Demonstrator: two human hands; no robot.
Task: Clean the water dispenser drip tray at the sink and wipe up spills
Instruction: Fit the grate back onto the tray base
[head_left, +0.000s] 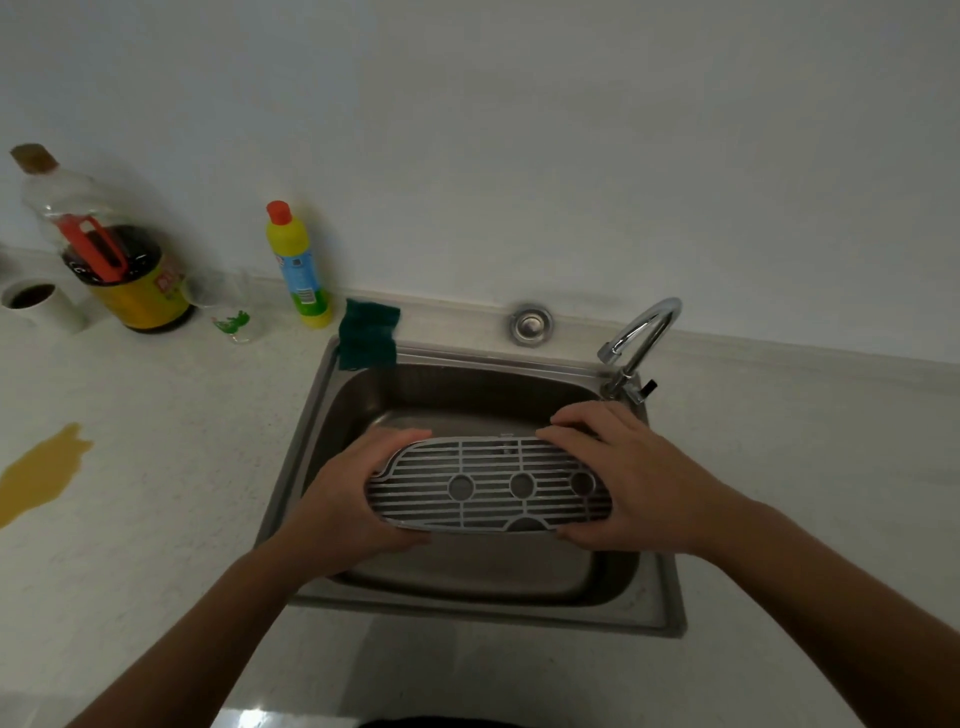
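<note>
Drip tray: grey oblong plastic grille with parallel slots and three round bosses. It is held level above the basin of the sink, grille side up, and is not resting on anything.

Left hand: grips the tray's left end, with the fingers curled over the far edge and the thumb at the near edge.

Right hand: grips the tray's right end, with the fingers lying curled over the far right corner and the thumb at the near edge.

Sink: stainless steel, single rectangular basin, set into a pale speckled countertop.

Tap: chrome gooseneck at the sink's far right corner.

Round metal fitting: on the sink's back rim.

Scouring pad: dark green, draped over the sink's far left corner.

Detergent bottle: yellow with an orange cap, upright just left of the pad, against the wall.

Small clear glass: green print, left of the detergent bottle.

Large clear bottle: dark liquid, yellow label, red handle, further left.

White cup: holds dark liquid and stands at the left edge of the view.

Spill: yellowish puddle on the countertop, well left of the sink.
</note>
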